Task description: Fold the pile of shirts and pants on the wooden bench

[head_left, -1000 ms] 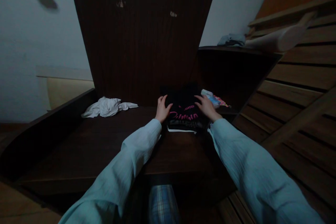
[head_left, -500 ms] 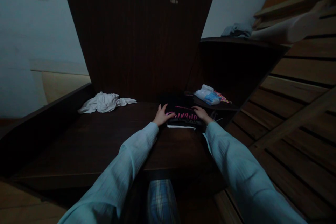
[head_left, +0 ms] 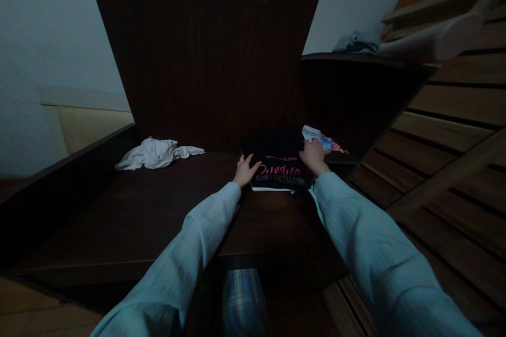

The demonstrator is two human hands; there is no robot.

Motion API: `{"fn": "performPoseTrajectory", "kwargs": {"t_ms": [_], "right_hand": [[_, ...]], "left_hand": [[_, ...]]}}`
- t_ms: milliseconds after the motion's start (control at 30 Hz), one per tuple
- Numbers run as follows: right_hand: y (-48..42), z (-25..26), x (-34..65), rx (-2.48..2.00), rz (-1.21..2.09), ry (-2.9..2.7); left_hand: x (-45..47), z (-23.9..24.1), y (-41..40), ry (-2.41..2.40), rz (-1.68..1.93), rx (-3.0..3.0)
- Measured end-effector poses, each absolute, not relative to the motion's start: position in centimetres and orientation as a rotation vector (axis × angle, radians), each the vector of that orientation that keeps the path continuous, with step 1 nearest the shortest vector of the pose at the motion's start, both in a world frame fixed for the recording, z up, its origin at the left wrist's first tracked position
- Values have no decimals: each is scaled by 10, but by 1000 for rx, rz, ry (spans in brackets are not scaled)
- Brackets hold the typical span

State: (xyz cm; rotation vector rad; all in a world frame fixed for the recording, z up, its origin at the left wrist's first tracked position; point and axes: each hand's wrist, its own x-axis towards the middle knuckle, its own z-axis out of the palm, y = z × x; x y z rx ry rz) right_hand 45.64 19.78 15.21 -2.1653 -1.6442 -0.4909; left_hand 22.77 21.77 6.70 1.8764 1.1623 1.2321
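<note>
A folded black garment with pink lettering, seemingly a T-shirt, lies on the dark wooden desk top. A white edge of something flat shows from under its near side. My left hand rests on the left edge of the shirt, fingers spread. At its right edge, my right hand has its fingers curled on the cloth; the fingertips are partly hidden. Just behind that hand lies a white and blue plastic packet, partly covered by it.
A crumpled white cloth lies at the desk's left. To the right is a dark corner shelf with a grey cloth on top. A slatted wooden frame leans along the right side.
My right hand has moved right and slightly away from me, and the shirt's right side now spreads wider, with more lettering showing. My left hand has barely moved.
</note>
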Motion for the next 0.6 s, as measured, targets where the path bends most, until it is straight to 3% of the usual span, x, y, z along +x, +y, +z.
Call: {"fn": "performPoseTrajectory", "kwargs": {"t_ms": [67,167,333,600], "right_hand": [[201,145,452,-1971,-640,-1841],[208,136,449,-1915,-550,-2048],[212,128,427,-1946,-485,-1759],[159,64,312,-1243,-233,-1926]], "left_hand": [[227,65,220,1154,1236,1874],[224,62,219,1141,1210,1887],[193,51,219,1125,1244,2004],[57,49,238,1899,1254,2197]]}}
